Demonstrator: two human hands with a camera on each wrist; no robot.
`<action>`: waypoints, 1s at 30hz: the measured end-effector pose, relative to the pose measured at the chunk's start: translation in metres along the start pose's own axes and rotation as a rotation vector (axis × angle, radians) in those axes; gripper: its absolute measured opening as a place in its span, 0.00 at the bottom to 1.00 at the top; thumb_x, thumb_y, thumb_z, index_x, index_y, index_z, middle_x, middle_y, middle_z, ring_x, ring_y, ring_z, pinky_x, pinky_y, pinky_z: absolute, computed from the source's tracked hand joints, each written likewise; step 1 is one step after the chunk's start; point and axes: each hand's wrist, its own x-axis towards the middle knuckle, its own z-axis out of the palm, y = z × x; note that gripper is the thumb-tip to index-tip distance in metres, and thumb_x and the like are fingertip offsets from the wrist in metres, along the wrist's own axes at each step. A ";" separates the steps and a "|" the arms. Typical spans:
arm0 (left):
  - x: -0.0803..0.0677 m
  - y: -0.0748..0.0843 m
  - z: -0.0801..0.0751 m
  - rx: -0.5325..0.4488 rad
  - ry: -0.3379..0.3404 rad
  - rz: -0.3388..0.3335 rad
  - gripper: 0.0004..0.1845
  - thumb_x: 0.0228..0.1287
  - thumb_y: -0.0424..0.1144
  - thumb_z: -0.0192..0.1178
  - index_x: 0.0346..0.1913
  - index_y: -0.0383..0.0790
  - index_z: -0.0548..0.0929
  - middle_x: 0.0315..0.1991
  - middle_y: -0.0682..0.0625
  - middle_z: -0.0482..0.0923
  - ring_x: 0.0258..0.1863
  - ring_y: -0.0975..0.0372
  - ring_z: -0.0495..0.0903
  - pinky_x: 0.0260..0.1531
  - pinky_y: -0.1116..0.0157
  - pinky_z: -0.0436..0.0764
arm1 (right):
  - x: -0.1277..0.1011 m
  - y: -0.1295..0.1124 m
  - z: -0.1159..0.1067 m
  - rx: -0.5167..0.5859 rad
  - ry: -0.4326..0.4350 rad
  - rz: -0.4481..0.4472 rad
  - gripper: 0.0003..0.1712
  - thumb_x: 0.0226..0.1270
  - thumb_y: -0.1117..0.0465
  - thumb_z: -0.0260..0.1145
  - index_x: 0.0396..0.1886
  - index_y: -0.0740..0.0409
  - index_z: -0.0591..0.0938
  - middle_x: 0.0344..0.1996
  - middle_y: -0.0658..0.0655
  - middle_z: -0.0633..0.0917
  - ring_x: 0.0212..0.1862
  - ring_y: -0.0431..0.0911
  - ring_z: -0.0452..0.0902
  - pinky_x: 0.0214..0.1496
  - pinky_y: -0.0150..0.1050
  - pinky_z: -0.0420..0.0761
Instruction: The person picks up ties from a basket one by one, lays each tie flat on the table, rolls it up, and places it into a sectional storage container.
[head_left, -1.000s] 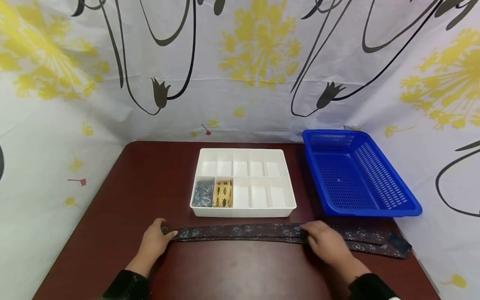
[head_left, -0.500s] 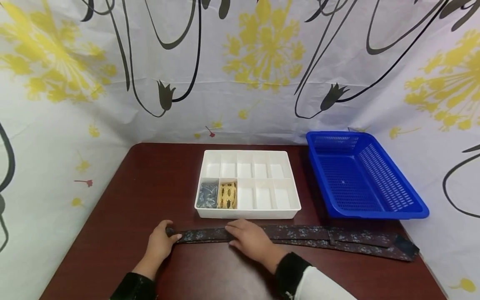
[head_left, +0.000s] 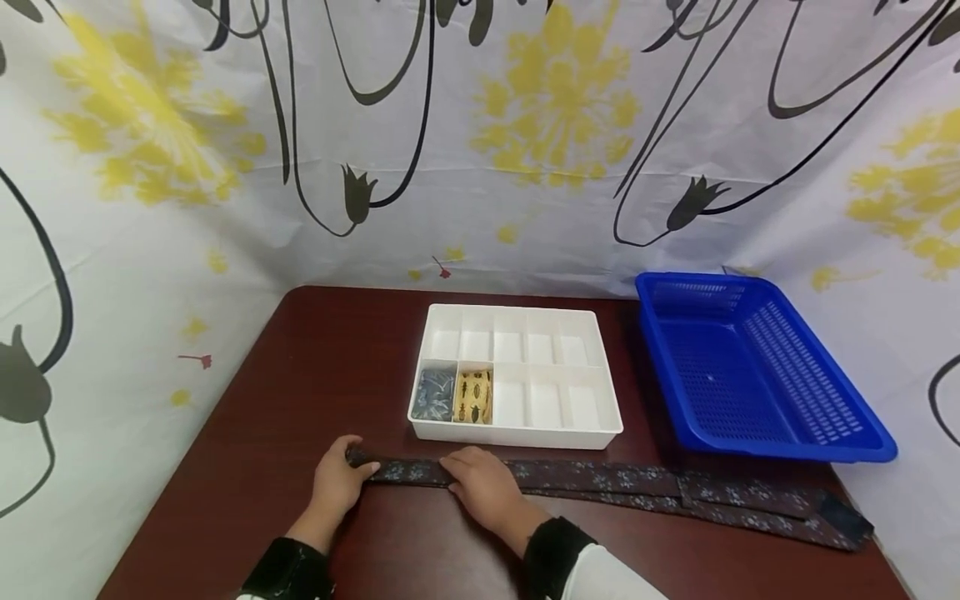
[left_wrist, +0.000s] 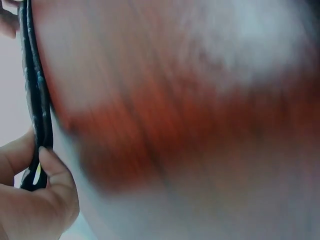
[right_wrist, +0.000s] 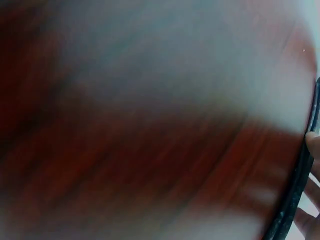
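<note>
Your tie (head_left: 600, 482) — dark, small pale flowers, folded double — lies along the table's (head_left: 300, 375) near edge, at 6 o'clock from the tray (head_left: 517, 379). Left hand (head_left: 339, 483) pinches its folded end; right hand (head_left: 480, 487) presses flat, now nearer the left.

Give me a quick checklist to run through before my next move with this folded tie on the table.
1. Left hand pinches the folded end of the dark floral fabric tie: ok, confirmed in the left wrist view.
2. Right hand rests on the tie close to the left hand: ok.
3. Tie layers stacked evenly: not ok at the far right end, where they splay apart.
4. Tie lies flat on the dark red wooden table: ok.
5. White plastic divided organiser tray has free compartments: ok, only two at front left are filled.
6. Blue plastic mesh basket sits clear of the tie: cannot tell.
</note>
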 end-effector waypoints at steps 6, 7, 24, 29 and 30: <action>-0.008 0.004 0.008 -0.012 0.097 0.027 0.32 0.58 0.26 0.64 0.65 0.25 0.64 0.58 0.24 0.67 0.58 0.35 0.68 0.50 0.43 0.74 | 0.004 -0.012 0.006 -0.051 0.053 -0.098 0.18 0.65 0.63 0.63 0.54 0.59 0.81 0.52 0.52 0.81 0.57 0.44 0.74 0.59 0.34 0.74; -0.009 0.005 0.009 0.000 0.109 0.036 0.32 0.58 0.26 0.63 0.65 0.25 0.64 0.57 0.24 0.68 0.57 0.36 0.69 0.49 0.44 0.75 | 0.005 -0.014 0.007 -0.076 0.058 -0.123 0.17 0.66 0.63 0.62 0.54 0.59 0.82 0.52 0.51 0.81 0.56 0.43 0.74 0.58 0.33 0.74; -0.013 0.018 0.030 0.335 0.081 0.377 0.22 0.52 0.20 0.64 0.52 0.30 0.76 0.43 0.43 0.72 0.46 0.52 0.75 0.41 0.56 0.79 | 0.023 -0.019 0.007 0.014 -0.010 -0.016 0.11 0.64 0.64 0.63 0.44 0.56 0.87 0.41 0.50 0.81 0.44 0.42 0.74 0.47 0.30 0.76; -0.014 0.017 0.031 0.356 0.074 0.393 0.22 0.50 0.19 0.63 0.51 0.31 0.77 0.42 0.44 0.71 0.45 0.52 0.75 0.40 0.56 0.79 | 0.027 -0.020 0.005 0.133 -0.002 0.032 0.10 0.62 0.67 0.63 0.41 0.59 0.87 0.38 0.52 0.83 0.43 0.43 0.77 0.48 0.32 0.77; -0.015 0.016 0.032 0.357 0.076 0.395 0.22 0.49 0.19 0.63 0.51 0.31 0.77 0.42 0.44 0.71 0.45 0.52 0.75 0.40 0.56 0.79 | 0.027 -0.021 0.005 0.155 -0.003 0.045 0.11 0.62 0.67 0.63 0.42 0.60 0.87 0.38 0.52 0.84 0.43 0.44 0.77 0.48 0.33 0.77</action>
